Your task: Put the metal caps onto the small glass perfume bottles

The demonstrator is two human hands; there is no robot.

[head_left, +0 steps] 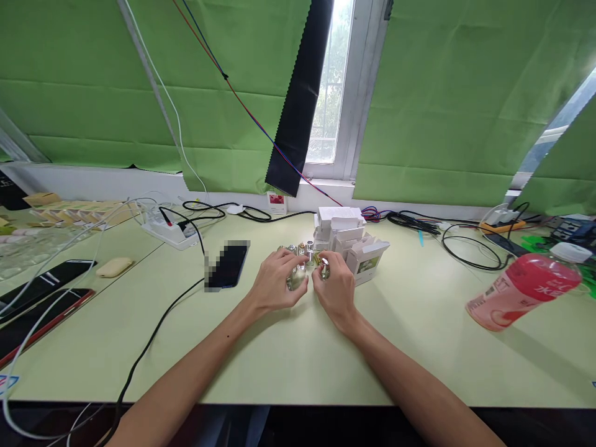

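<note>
My left hand (274, 279) is curled around a small shiny glass bottle (297, 278) with a pale gold tint. Pinched in the fingers of my right hand (336, 288) is a small silvery, shiny piece (325, 268); its exact kind is too small to make out. The two hands are close together but apart. Just beyond them stand several small bottles with metallic tops (310, 248), partly hidden by my left hand. Several small white cardboard boxes (342, 217) are grouped behind my right hand, and the nearest box (367, 261) has a printed picture and a raised flap.
A phone (233, 264) lies left of my hands, beside a black cable (153, 338). Farther left are a power strip (170, 233), two more phones and a pale oval case (115, 267). At right a pink drink bottle (524, 292) stands before coiled cables (412, 221).
</note>
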